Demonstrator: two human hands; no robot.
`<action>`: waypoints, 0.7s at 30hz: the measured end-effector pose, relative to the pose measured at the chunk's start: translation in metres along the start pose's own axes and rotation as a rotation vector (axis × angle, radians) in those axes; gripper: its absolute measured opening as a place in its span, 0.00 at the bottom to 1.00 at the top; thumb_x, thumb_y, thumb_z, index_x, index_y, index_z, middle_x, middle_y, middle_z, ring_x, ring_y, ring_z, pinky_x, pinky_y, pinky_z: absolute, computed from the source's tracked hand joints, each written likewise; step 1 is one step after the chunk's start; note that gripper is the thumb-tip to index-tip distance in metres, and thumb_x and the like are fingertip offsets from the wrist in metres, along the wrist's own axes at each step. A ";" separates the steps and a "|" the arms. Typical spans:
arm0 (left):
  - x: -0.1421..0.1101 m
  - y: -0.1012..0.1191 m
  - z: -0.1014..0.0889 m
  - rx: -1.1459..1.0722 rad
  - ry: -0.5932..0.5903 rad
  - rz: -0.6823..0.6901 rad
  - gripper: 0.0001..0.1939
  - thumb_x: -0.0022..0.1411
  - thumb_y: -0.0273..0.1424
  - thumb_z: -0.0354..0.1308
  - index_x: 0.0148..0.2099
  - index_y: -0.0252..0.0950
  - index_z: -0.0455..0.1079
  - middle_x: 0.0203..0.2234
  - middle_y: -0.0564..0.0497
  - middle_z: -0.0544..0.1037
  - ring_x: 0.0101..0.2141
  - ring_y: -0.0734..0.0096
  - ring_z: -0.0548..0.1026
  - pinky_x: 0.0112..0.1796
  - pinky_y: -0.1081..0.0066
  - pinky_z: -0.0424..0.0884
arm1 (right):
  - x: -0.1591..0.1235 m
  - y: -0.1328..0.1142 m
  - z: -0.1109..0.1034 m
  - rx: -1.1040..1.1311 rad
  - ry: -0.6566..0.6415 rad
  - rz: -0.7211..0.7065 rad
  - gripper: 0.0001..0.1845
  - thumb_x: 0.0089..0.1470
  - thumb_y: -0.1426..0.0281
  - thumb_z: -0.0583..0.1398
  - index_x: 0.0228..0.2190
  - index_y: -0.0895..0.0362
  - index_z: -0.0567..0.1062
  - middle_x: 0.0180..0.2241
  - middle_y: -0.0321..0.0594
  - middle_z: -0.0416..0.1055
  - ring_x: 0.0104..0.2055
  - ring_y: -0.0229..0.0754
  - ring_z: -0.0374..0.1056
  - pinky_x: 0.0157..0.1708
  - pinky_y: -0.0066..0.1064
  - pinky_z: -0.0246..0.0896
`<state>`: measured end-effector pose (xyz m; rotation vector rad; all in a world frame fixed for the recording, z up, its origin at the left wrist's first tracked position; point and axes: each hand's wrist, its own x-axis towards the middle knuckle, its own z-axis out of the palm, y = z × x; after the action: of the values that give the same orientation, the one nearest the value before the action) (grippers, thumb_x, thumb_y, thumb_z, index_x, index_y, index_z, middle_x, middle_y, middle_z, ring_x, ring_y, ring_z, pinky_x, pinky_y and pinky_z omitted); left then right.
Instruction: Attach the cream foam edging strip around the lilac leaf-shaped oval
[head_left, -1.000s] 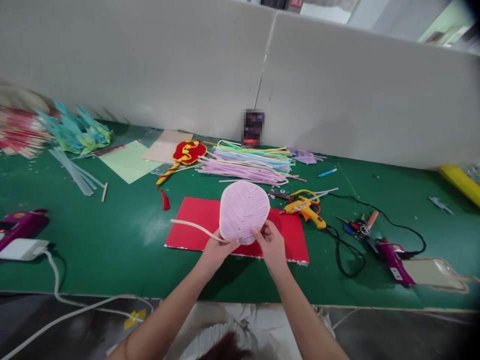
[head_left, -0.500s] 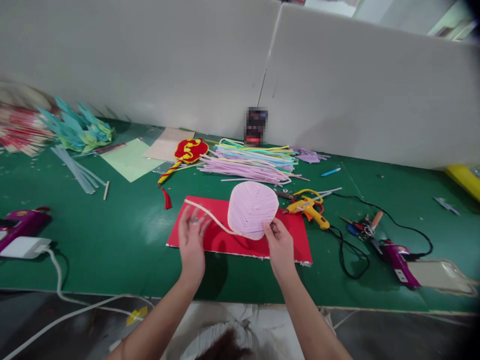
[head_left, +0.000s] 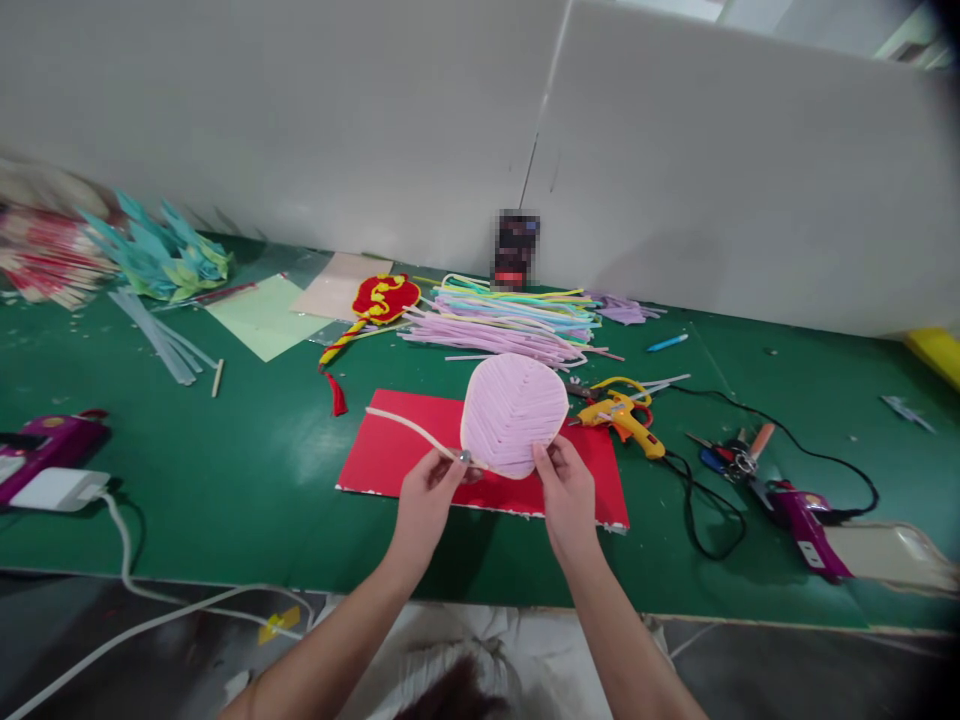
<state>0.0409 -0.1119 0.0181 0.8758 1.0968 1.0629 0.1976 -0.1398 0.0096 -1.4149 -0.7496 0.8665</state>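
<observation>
A rounded lilac fan (head_left: 514, 412), made of pipe cleaners laid in a leaf-like pattern with a pale edge, is held up above a red board (head_left: 390, 440). My right hand (head_left: 568, 490) pinches its lower right edge, thumb on the face. At the lower left of the fan, my left hand (head_left: 431, 495) is closed on a cream pipe cleaner (head_left: 409, 422) where it meets the fan's edge. The loose end of that strip curves out to the upper left over the board.
Behind lie a pile of pastel pipe cleaners (head_left: 510, 325) and a red and yellow fan (head_left: 384, 300) with a tassel. To the right are a yellow glue gun (head_left: 621, 415), its black cord, keys (head_left: 739, 458) and a purple power strip (head_left: 806, 530). A white plug (head_left: 64, 490) sits left.
My left hand has moved right from the open strip end and closed on the strip beside the fan. The fan has shifted slightly up and right with my right hand.
</observation>
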 end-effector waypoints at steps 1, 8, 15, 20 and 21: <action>0.002 -0.001 -0.002 -0.009 0.003 -0.011 0.15 0.51 0.43 0.65 0.30 0.35 0.73 0.26 0.49 0.79 0.31 0.64 0.78 0.39 0.65 0.73 | 0.000 -0.001 0.000 -0.002 -0.003 0.000 0.18 0.51 0.58 0.62 0.41 0.55 0.74 0.40 0.43 0.76 0.43 0.45 0.70 0.45 0.37 0.65; 0.015 -0.002 -0.015 -0.038 0.032 -0.044 0.20 0.48 0.41 0.67 0.40 0.34 0.75 0.29 0.49 0.79 0.31 0.67 0.77 0.38 0.68 0.72 | 0.001 -0.004 0.002 0.019 -0.106 0.053 0.17 0.51 0.58 0.62 0.40 0.55 0.77 0.40 0.41 0.77 0.43 0.45 0.71 0.45 0.37 0.66; 0.017 -0.006 -0.018 -0.028 -0.001 -0.039 0.19 0.48 0.39 0.68 0.41 0.34 0.76 0.29 0.50 0.80 0.32 0.66 0.77 0.38 0.69 0.71 | 0.007 0.004 -0.002 0.054 -0.078 0.075 0.23 0.55 0.52 0.55 0.42 0.55 0.77 0.44 0.42 0.76 0.45 0.46 0.71 0.44 0.39 0.67; 0.018 -0.007 -0.017 -0.068 -0.022 -0.075 0.19 0.48 0.39 0.68 0.41 0.35 0.76 0.32 0.49 0.81 0.31 0.69 0.77 0.37 0.71 0.72 | 0.011 -0.001 -0.005 -0.004 -0.103 0.057 0.17 0.50 0.55 0.61 0.33 0.56 0.77 0.33 0.40 0.77 0.36 0.43 0.71 0.38 0.34 0.66; 0.018 -0.007 -0.017 -0.080 -0.022 -0.086 0.19 0.48 0.39 0.68 0.42 0.36 0.76 0.32 0.49 0.81 0.32 0.69 0.77 0.36 0.71 0.73 | 0.011 -0.002 -0.006 -0.019 -0.107 0.053 0.15 0.49 0.56 0.62 0.32 0.56 0.77 0.31 0.39 0.77 0.35 0.42 0.70 0.37 0.33 0.66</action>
<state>0.0279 -0.0954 0.0030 0.7684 1.0573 1.0173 0.2079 -0.1334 0.0112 -1.4187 -0.8059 0.9844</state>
